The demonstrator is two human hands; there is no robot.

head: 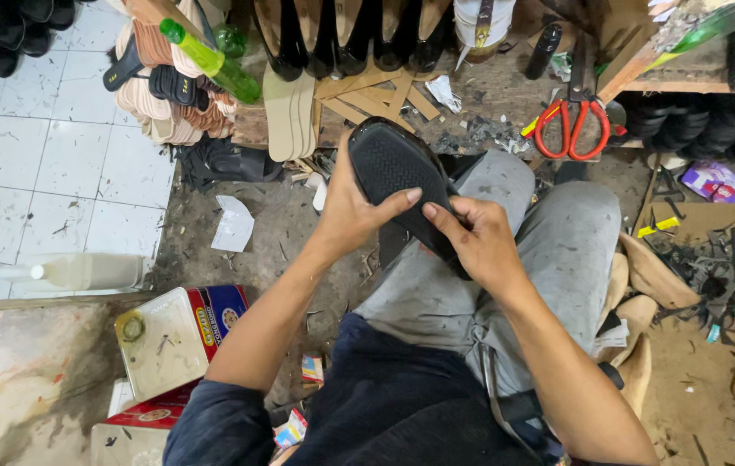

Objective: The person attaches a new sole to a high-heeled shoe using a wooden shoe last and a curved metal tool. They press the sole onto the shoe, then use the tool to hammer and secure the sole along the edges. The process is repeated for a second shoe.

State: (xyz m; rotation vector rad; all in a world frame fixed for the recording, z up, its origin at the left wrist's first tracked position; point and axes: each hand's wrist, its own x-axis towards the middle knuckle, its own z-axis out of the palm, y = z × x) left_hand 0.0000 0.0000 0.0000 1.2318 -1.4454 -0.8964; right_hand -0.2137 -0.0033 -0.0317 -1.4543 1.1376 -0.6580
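Observation:
A black shoe (pixel 393 164) lies sole-up over my knees, its textured sole facing me. My left hand (pixel 350 211) grips its left side, thumb laid across the sole. My right hand (pixel 475 237) holds the heel end from the right, fingers curled over the sole's edge. Both hands press on the shoe above my grey trousers (pixel 549 250).
Red-handled scissors (pixel 570 125) lie on the bench beyond my knees. Beige insoles (pixel 290 112) and stacked soles (pixel 169 86) sit at the back left, with a green bottle (pixel 212 60). A glue tin (pixel 173 332) stands at my left. Wooden lasts (pixel 652 276) lie right.

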